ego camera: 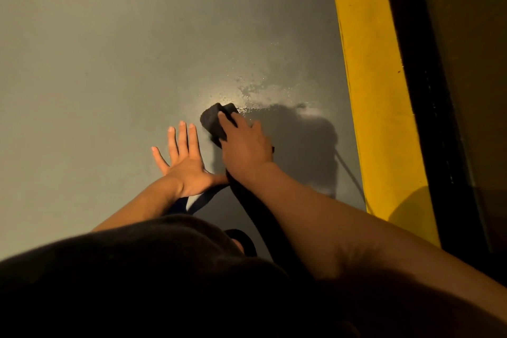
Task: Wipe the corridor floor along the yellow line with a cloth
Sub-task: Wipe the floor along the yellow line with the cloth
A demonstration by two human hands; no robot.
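The right hand gripped a dark cloth against the grey floor, near the yellow line. The left hand lay flat, fingers spread, holding nothing.

Two hands are showing: one left hand lying flat at about seven o'clock from the middle, and one right hand sitting just right of it on one dark cloth. One yellow line is running along the three o'clock side, with one black strip lying beyond it. One wet patch is glistening on the one grey floor, at twelve o'clock from the cloth. One dark strap is hanging near six o'clock.
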